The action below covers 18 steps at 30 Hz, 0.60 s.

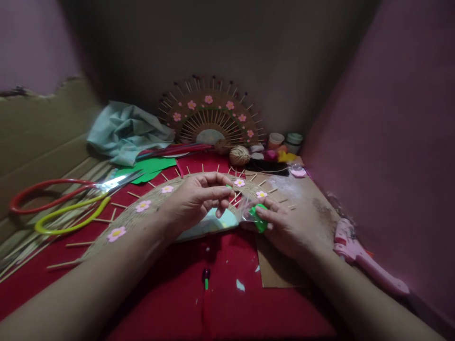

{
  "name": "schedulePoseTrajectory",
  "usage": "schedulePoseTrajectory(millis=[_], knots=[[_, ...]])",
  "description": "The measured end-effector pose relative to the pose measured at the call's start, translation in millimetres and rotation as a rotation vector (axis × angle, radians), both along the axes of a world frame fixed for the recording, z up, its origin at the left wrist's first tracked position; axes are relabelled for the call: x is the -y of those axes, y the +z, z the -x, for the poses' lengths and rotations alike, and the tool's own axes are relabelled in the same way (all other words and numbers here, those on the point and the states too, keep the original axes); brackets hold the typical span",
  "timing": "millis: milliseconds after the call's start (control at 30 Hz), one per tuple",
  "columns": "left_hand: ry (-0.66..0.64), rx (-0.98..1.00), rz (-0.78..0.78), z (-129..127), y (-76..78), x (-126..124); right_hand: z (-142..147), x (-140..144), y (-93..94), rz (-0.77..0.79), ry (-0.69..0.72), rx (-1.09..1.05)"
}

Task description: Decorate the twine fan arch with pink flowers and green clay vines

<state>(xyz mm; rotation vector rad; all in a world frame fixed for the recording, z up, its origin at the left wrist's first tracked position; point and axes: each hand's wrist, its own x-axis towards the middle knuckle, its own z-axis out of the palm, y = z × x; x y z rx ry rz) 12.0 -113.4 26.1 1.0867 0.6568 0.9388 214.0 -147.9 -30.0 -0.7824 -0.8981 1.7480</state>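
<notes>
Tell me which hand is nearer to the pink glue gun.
Right. The right hand sits just left of the pink glue gun, holding a small green piece. The left hand is farther left, over the twine-wrapped craft piece.

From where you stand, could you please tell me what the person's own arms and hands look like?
Both forearms are bare up to the frame edge, with no sleeves in view. The left hand and right hand wear no gloves, and no rings, watch or bracelets show. Fingers are bare; the dim light hides nail detail.

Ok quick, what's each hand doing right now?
Left hand: fingers pinched on a tiny green piece.
Right hand: fingers closed on a small clear bag of green bits.
</notes>
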Motion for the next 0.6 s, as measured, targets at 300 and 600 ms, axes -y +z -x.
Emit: schedulePoseTrajectory(millis=[300, 600], knots=[[-0.009, -0.081, -0.060, 0.1, -12.9, -7.8, -4.1, 25.2, 22.2, 0.078, -0.241, 0.129], [-0.054, -0.146, -0.031, -5.6, -19.7, -3.3, -22.7, 23.7, 31.4, 0.013, -0.599, 0.072]])
